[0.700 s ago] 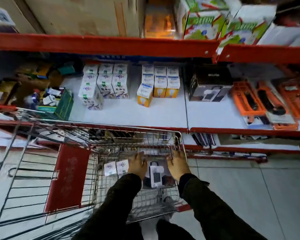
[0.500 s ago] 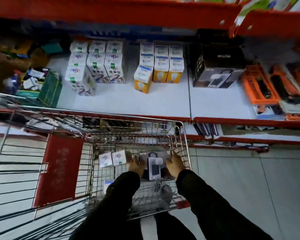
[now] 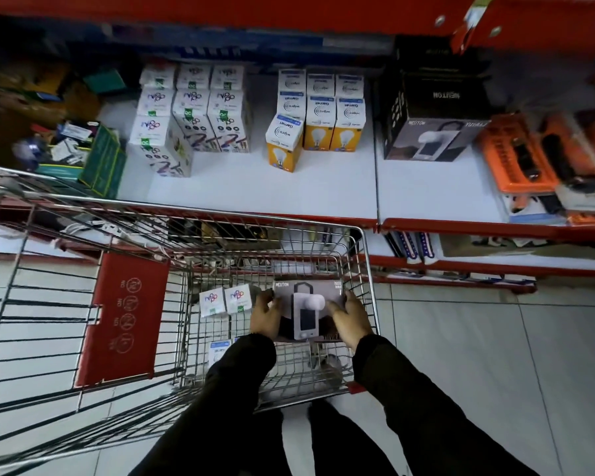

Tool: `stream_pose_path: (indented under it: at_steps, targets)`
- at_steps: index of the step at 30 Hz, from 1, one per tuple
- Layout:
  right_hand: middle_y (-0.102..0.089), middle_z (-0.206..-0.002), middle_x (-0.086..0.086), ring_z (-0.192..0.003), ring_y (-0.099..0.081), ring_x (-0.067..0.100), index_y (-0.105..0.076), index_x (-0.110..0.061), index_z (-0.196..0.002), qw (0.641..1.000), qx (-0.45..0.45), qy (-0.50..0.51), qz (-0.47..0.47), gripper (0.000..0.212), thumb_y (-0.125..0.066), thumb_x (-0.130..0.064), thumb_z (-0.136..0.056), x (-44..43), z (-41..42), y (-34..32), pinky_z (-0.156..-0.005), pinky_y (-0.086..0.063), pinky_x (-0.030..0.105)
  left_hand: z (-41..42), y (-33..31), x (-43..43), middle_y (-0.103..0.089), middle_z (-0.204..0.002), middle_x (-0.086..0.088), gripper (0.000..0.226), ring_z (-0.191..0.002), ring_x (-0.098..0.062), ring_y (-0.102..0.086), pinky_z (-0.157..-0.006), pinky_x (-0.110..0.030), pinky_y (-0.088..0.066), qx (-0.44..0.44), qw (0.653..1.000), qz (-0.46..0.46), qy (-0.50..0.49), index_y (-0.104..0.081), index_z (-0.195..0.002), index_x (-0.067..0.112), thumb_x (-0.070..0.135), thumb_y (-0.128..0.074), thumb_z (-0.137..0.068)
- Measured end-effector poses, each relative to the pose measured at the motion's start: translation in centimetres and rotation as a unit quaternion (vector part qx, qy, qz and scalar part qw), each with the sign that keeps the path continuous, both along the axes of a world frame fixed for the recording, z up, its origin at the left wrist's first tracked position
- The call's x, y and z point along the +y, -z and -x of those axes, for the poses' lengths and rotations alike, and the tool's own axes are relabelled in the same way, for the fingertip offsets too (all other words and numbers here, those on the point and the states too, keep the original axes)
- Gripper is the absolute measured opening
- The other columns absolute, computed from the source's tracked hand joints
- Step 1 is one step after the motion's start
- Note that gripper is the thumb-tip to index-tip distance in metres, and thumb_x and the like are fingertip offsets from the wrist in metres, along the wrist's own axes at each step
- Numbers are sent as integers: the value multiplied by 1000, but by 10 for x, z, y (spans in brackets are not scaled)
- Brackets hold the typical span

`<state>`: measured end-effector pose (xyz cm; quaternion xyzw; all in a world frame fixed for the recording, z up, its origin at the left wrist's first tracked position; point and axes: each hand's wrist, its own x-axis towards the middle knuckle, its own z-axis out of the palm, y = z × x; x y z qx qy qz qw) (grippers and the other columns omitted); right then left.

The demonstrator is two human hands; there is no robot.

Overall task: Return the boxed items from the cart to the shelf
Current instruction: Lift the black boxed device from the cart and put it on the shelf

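Note:
Inside the wire cart both hands grip a dark box printed with a white lantern, the lantern box. My left hand holds its left side and my right hand holds its right side. Two small white bulb boxes stand in the cart just left of it, and another pale box lies nearer me, partly hidden by my sleeve. On the white shelf beyond the cart stands a matching black lantern box.
The shelf holds white bulb boxes at the left and yellow-and-white bulb boxes in the middle. Orange tool packs lie at the right. A green bin of small items sits far left. The cart's red flap hangs left.
The view has tilted down and closer to the cart. Both hands have settled around the lantern box, which now sits higher between them.

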<state>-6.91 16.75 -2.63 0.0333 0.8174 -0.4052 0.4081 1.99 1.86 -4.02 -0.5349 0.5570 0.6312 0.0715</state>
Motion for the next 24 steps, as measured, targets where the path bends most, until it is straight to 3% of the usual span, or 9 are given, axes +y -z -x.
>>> stream_pose_path:
  at_steps: [4, 6, 9, 14, 20, 24]
  targets:
    - [-55, -129, -2, -123, -52, 21, -49, -19, -137, 998, 49, 28, 32, 52, -54, -47, -94, 3, -2, -35, -99, -39, 28, -1, -46, -1, -61, -115, -9, 26, -112, -27, -57, -97, -38, -44, 37, 996, 78, -31, -55, -117, 10, 28, -50, -99]
    - [-62, -123, -1, -116, -58, 21, -59, -20, -126, 993, 68, 74, 58, 55, -54, -59, -88, 4, -1, -52, -96, -44, 30, -1, -68, -1, -61, -111, -7, 28, -103, -23, -57, -89, -33, -43, 59, 992, 94, -61, -55, -114, 10, 32, -51, -98]
    - [-70, -109, 1, -103, -64, 20, -69, -17, -108, 979, 124, 138, 87, 47, -57, -58, -87, 3, 7, -79, -87, -47, 29, 4, -95, 0, -63, -105, -6, 31, -95, -21, -58, -81, -31, -41, 94, 983, 120, -98, -55, -103, 13, 42, -54, -95]
    - [-71, -90, -3, -86, -67, 18, -68, -19, -88, 945, 203, 225, 120, 46, -61, -63, -81, 1, 27, -124, -78, -54, 34, 24, -135, 0, -68, -95, -1, 47, -89, -18, -63, -84, -37, -49, 148, 970, 158, -112, -58, -89, 18, 65, -55, -82]
    - [-65, -80, -3, -74, -58, 10, -59, -16, -81, 905, 274, 288, 153, 34, -69, -49, -83, 10, 66, -169, -66, -41, 19, 79, -187, 9, -65, -81, 5, 44, -74, -10, -58, -70, -30, -44, 185, 957, 214, -71, -56, -79, 20, 63, -57, -82]
    - [-65, -85, 1, -74, -57, 15, -60, -10, -86, 888, 307, 311, 139, 27, -67, -36, -87, 30, 103, -181, -63, -40, 17, 127, -199, 21, -66, -87, 8, 31, -83, -19, -63, -80, -35, -51, 213, 949, 233, -19, -57, -83, 26, 57, -60, -81]
